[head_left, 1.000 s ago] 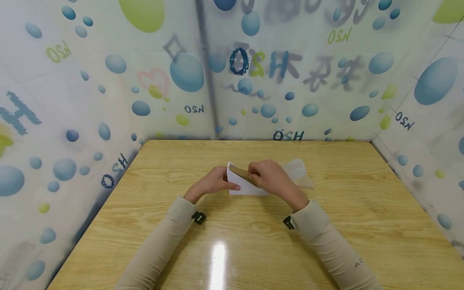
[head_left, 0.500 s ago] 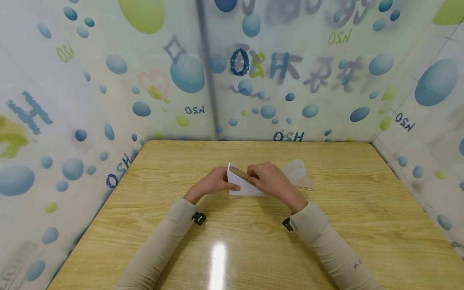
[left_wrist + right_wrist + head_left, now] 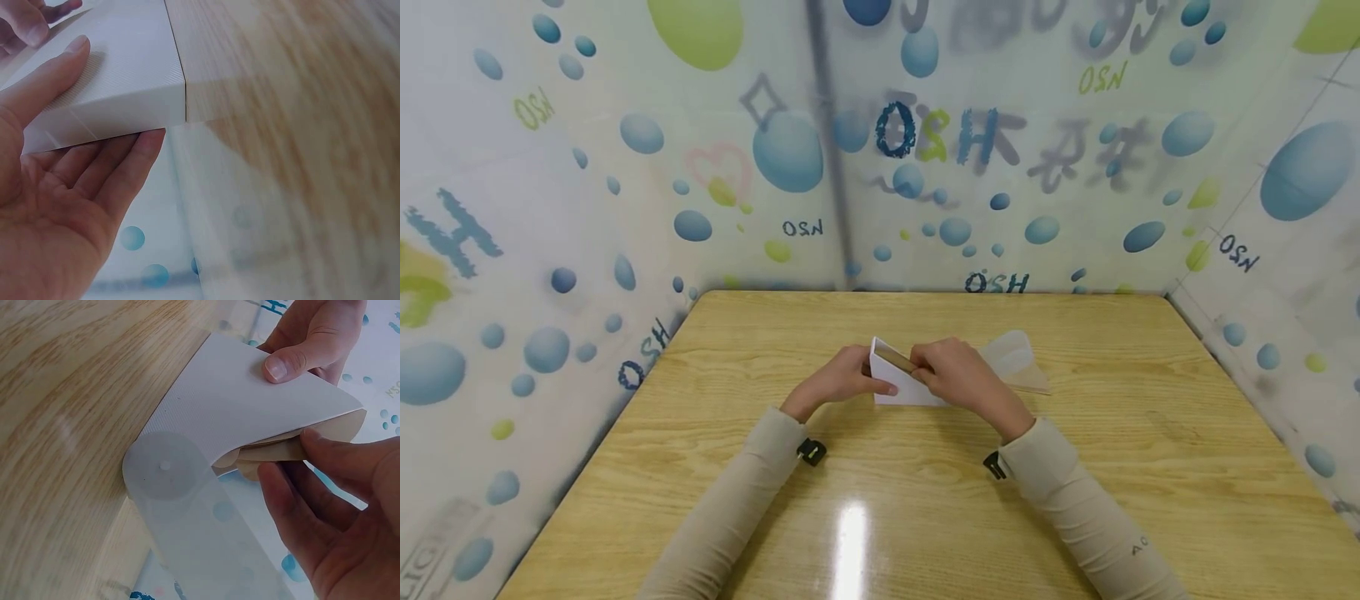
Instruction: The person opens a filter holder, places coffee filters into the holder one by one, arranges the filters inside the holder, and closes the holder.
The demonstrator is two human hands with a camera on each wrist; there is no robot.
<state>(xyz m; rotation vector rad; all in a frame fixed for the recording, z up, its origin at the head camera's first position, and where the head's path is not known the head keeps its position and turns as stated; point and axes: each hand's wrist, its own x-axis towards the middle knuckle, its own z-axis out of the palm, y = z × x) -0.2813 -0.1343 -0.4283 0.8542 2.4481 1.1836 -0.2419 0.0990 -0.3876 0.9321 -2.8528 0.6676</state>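
Note:
A white slant-topped box (image 3: 902, 390) stands on the table in front of me, its open top facing up. My left hand (image 3: 844, 375) holds its tall end, thumb on the near face and fingers behind, as the left wrist view shows. Inside are brown paper-like sheets (image 3: 281, 450) with rounded ends; their exact kind is unclear. My right hand (image 3: 966, 379) reaches into the opening and pinches the sheets between thumb and finger. From the box's low corner a translucent cover (image 3: 219, 531) swings out on a round pivot, partly behind my right hand in the head view.
The wooden table (image 3: 887, 500) spreads around the box, with a bright reflection near its front. Printed curtains (image 3: 1000, 225) with blue and green ovals enclose the back and both sides. A black strap clip (image 3: 811, 451) sits at my left cuff.
My right hand has moved slightly left and down along the opening, and the visible brown sheet sits flatter in the box. The left hand keeps its hold.

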